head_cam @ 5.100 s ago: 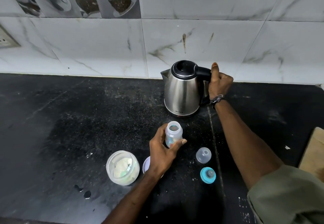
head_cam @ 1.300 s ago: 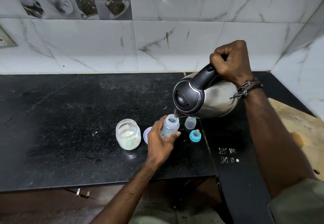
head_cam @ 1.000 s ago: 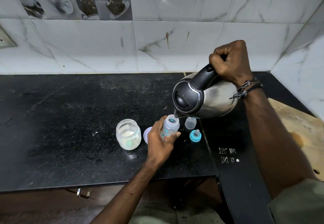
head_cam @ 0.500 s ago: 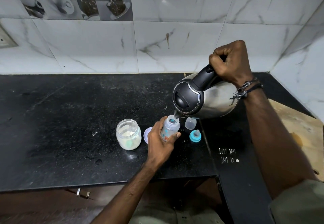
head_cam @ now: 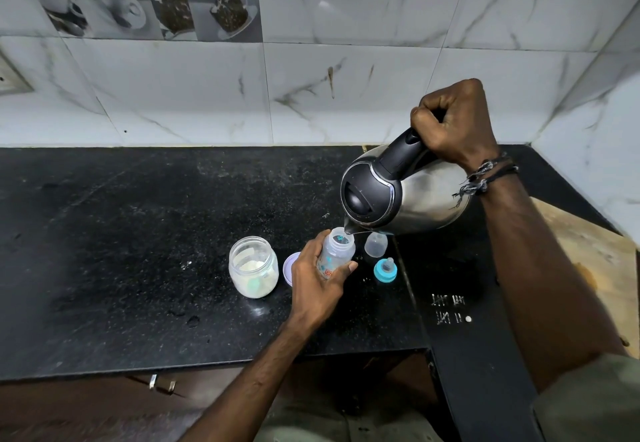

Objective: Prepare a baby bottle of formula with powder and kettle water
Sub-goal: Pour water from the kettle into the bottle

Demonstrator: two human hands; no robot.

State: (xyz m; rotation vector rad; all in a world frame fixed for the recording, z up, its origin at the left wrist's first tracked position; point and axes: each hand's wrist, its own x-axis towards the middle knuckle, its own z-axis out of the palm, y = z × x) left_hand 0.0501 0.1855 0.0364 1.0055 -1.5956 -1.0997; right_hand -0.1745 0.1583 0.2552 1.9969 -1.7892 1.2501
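Observation:
My left hand (head_cam: 317, 284) grips the small clear baby bottle (head_cam: 336, 250), which stands open-topped and slightly tilted on the black counter (head_cam: 121, 251). My right hand (head_cam: 453, 123) is clenched on the black handle of the steel kettle (head_cam: 398, 192), held tipped to the left with its spout just over the bottle's mouth. An open glass jar of white powder (head_cam: 253, 267) stands left of the bottle, with a pale lid (head_cam: 290, 267) between them, partly hidden by my hand. The blue-ringed teat (head_cam: 385, 270) and a clear cap (head_cam: 375, 244) lie right of the bottle.
Marble-tiled walls (head_cam: 207, 95) close the counter at the back and right. A wooden board (head_cam: 595, 261) lies at the right under my forearm. The counter's front edge (head_cam: 207, 365) runs below my left wrist, with a drawer handle (head_cam: 162, 384) beneath it.
Five seconds ago the kettle stood upright on the counter; it is now lifted and tipped over the bottle. Over the last second nothing has visibly moved.

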